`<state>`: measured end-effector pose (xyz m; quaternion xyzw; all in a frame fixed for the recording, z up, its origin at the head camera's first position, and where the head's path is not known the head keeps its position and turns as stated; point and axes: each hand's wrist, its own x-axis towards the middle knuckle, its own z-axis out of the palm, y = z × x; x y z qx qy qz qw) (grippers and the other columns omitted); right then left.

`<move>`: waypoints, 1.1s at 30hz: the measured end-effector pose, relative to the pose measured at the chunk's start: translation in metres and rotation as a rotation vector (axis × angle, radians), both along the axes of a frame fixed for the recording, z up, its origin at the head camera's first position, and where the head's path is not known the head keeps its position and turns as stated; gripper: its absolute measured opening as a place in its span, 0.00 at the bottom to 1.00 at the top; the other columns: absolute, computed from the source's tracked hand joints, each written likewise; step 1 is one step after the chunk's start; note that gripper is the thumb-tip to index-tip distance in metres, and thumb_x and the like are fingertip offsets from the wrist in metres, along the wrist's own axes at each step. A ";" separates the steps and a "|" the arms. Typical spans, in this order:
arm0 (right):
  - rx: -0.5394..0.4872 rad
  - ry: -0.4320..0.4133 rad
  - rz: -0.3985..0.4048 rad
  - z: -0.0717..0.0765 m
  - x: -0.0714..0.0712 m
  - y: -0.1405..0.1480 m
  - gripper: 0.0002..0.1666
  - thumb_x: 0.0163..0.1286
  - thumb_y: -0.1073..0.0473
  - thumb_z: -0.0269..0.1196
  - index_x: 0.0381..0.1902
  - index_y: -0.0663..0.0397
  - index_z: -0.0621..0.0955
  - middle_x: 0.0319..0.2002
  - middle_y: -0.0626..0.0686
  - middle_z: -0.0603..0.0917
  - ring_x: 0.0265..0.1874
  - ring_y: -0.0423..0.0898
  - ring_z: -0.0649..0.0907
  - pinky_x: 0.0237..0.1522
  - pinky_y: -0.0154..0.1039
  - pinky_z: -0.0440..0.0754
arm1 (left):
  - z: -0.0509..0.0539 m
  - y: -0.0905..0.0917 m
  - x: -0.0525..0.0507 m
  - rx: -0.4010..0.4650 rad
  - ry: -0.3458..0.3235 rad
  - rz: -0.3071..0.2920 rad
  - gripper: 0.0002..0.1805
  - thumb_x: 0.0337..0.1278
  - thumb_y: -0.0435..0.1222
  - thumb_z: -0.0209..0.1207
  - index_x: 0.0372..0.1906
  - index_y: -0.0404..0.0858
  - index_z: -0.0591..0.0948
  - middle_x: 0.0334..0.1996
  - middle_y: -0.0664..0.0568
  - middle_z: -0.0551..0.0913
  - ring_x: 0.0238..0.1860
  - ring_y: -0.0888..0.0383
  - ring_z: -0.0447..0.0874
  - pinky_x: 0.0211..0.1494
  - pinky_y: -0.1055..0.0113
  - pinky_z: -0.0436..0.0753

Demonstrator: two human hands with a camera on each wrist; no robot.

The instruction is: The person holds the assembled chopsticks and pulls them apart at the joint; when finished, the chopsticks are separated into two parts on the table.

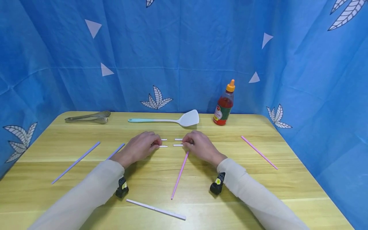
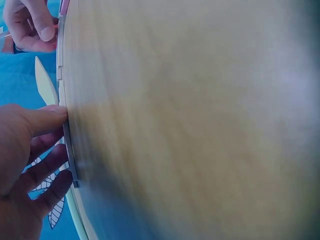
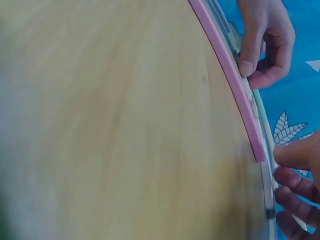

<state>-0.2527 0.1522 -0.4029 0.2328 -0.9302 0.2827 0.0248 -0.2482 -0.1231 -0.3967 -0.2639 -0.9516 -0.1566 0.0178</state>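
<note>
In the head view, my left hand [image 1: 139, 149] bends its fingers and thumb round white sticks at the middle of the table. Past its fingertips show the ends of an upper stick [image 1: 164, 139] and a lower stick [image 1: 163, 146]. Facing it, my right hand [image 1: 202, 147] pinches at two other white sticks, upper [image 1: 178, 139] and lower [image 1: 177, 145]. Small gaps part the facing ends. The left thumb rests on a stick [image 2: 70, 150] in the left wrist view. A pink stick [image 1: 180, 175] runs from beneath the right hand toward the front.
Metal tongs [image 1: 87, 117], a white spatula [image 1: 188, 118] and a red sauce bottle [image 1: 223, 108] line the wooden table's [image 1: 287, 191] back. Blue sticks [image 1: 76, 162] lie left, another pink stick [image 1: 258, 152] right, a white stick [image 1: 155, 209] in front. A blue curtain [image 1: 184, 48] hangs behind.
</note>
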 end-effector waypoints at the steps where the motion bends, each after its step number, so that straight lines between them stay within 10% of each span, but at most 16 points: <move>1: -0.007 0.006 0.002 0.001 0.000 0.002 0.06 0.77 0.61 0.70 0.48 0.52 0.91 0.44 0.51 0.87 0.45 0.46 0.82 0.52 0.45 0.82 | 0.000 0.000 0.000 0.006 0.000 0.002 0.05 0.75 0.36 0.68 0.49 0.44 0.89 0.45 0.53 0.87 0.48 0.54 0.83 0.59 0.53 0.86; 10: -0.043 0.043 0.158 0.005 0.007 0.021 0.08 0.79 0.59 0.70 0.51 0.51 0.90 0.49 0.50 0.89 0.52 0.48 0.86 0.58 0.50 0.86 | 0.009 0.010 0.014 0.061 -0.051 0.017 0.06 0.77 0.40 0.66 0.50 0.45 0.89 0.46 0.54 0.88 0.50 0.55 0.84 0.61 0.51 0.86; 22: 0.015 0.002 0.390 0.000 0.017 0.030 0.10 0.78 0.59 0.70 0.54 0.47 0.90 0.54 0.46 0.88 0.58 0.45 0.84 0.66 0.49 0.83 | 0.005 0.046 0.074 0.136 -0.099 -0.081 0.06 0.73 0.44 0.70 0.45 0.47 0.88 0.37 0.62 0.85 0.40 0.65 0.81 0.49 0.62 0.85; 33: 0.040 0.004 0.419 -0.002 0.018 0.027 0.07 0.77 0.60 0.71 0.49 0.47 0.91 0.52 0.46 0.88 0.58 0.45 0.84 0.66 0.48 0.82 | 0.002 0.056 0.094 0.166 -0.113 -0.080 0.13 0.65 0.47 0.76 0.41 0.45 0.85 0.28 0.62 0.81 0.28 0.67 0.74 0.33 0.70 0.75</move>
